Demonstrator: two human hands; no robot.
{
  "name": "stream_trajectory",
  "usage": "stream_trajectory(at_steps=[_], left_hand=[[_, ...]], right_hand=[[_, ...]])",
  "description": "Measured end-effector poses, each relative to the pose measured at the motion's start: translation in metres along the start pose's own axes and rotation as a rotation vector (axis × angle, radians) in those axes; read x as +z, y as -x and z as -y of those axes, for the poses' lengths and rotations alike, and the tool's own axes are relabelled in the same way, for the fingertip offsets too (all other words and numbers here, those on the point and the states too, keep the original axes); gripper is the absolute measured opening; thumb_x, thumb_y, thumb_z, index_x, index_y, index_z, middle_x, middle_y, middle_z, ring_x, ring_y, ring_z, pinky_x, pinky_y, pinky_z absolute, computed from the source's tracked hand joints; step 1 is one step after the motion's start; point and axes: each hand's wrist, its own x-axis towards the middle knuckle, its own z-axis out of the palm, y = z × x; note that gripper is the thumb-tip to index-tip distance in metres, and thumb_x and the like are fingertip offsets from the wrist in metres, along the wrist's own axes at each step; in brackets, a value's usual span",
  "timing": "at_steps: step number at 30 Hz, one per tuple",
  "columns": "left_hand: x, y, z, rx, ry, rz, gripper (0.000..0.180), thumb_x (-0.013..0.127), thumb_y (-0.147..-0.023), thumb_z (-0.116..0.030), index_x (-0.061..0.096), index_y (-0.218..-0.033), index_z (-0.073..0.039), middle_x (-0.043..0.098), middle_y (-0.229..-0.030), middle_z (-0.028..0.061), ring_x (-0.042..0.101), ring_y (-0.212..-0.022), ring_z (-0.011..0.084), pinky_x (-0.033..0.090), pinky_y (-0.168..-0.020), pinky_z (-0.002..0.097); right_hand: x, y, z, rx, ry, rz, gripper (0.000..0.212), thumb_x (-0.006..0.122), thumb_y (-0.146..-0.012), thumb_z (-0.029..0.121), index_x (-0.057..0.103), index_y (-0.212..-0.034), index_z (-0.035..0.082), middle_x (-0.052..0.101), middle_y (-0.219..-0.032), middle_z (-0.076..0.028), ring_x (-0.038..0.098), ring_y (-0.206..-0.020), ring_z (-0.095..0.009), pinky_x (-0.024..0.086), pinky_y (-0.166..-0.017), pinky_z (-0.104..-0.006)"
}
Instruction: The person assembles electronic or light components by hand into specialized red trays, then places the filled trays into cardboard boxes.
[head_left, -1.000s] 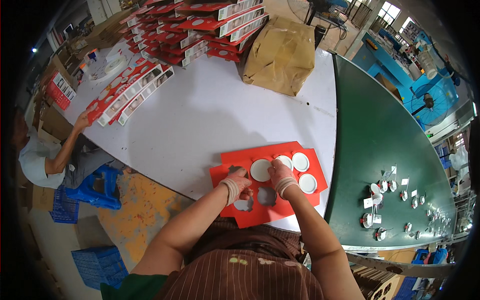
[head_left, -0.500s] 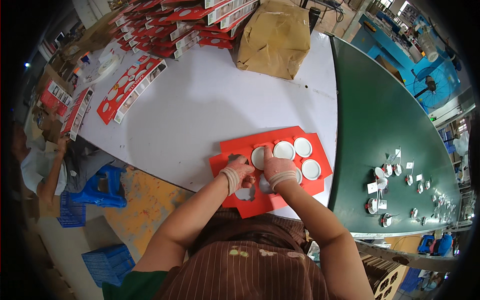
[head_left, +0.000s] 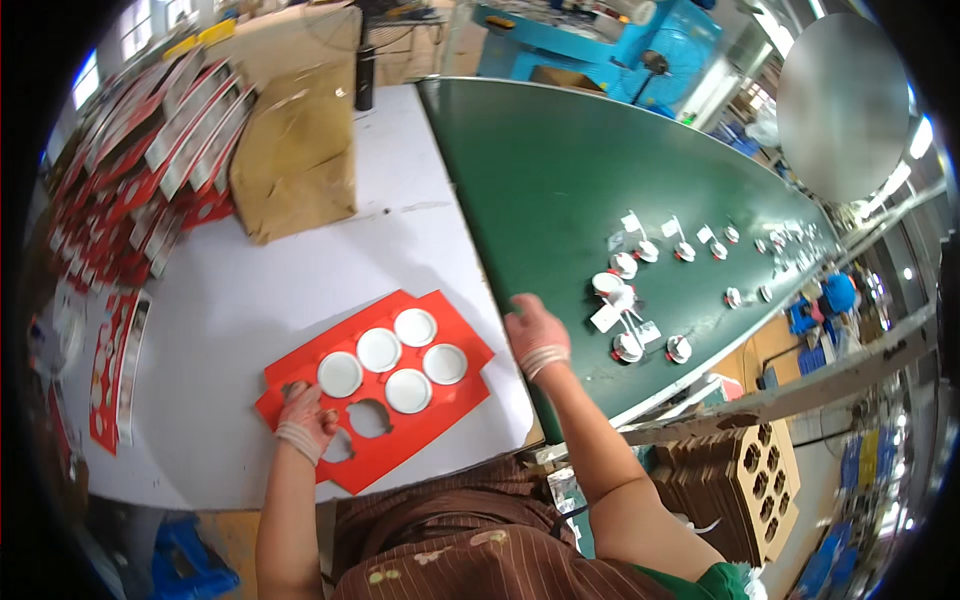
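Observation:
A flat red cardboard sheet (head_left: 430,425) with round cut-outs lies on the white table. Several white round discs (head_left: 379,350) sit in its holes, and an unfilled cut-out (head_left: 370,419) shows near the front. My left hand (head_left: 307,420), in a pale finger-covering glove, has its fingers curled at the sheet's left edge, gripping the card. Over the near-left edge of the green conveyor belt, my right hand (head_left: 537,335) reaches out with nothing visible in it, fingers extended. Ahead of it on the belt lie round white lamp-like units (head_left: 608,285) with tags and wires.
Stacked red and white printed cartons (head_left: 150,160) and a brown paper-wrapped package (head_left: 297,155) stand at the back left. One printed carton (head_left: 120,370) lies at the table's left. Brown cardboard inserts (head_left: 720,490) with holes are stacked low on the right, beside a metal rail (head_left: 760,405).
My view has turned right. My right hand has left the discs on the red sheet and moved over to the green belt. My left hand stays at the sheet's left side.

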Motion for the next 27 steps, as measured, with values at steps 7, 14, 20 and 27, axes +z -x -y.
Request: stream_trajectory(at_steps=[7,14,20,27], left_hand=[[0.002,-0.033,-0.016,0.037,0.025,-0.017,0.024,0.061,-0.084,-0.026,0.040,-0.074,-0.028,0.042,-0.072,-0.0068,0.048,-0.060,0.0156,0.035,-0.047,0.0261],[0.006,-0.018,-0.013,0.181,-0.193,-0.225,0.036,0.056,-0.083,-0.020,0.043,-0.116,-0.017,0.049,-0.094,0.0023,0.055,-0.064,0.0169,0.045,-0.050,0.0275],[0.012,-0.004,0.009,0.535,-0.566,-0.104,0.056,0.052,-0.082,-0.005,0.037,-0.135,-0.012,0.053,-0.107,0.0063,0.057,-0.064,0.0134,0.049,-0.052,0.0275],[0.099,0.068,0.030,0.922,-1.257,0.433,0.070,0.072,-0.069,-0.008,0.043,-0.133,-0.011,0.042,-0.132,0.0108,0.051,-0.109,0.0217,0.048,-0.087,0.0304]], right_hand=[[-0.085,-0.069,-0.112,0.626,0.057,-0.195,0.038,0.055,-0.082,0.027,0.058,-0.116,0.012,0.061,-0.113,-0.019,0.057,-0.106,-0.035,0.045,-0.089,-0.0403],[-0.048,-0.055,-0.172,0.680,0.215,0.096,0.031,0.053,-0.083,0.023,0.064,-0.106,0.005,0.062,-0.112,-0.018,0.059,-0.106,-0.034,0.048,-0.088,-0.0412],[-0.018,0.000,-0.125,0.452,-0.416,0.078,0.034,0.051,-0.084,0.033,0.067,-0.091,0.003,0.066,-0.090,-0.017,0.065,-0.083,-0.029,0.050,-0.076,-0.0360],[-0.041,0.054,-0.007,-0.156,-0.464,0.704,0.017,0.057,-0.080,0.012,0.067,-0.093,0.007,0.065,-0.078,-0.007,0.061,-0.071,-0.015,0.050,-0.068,-0.0285]])
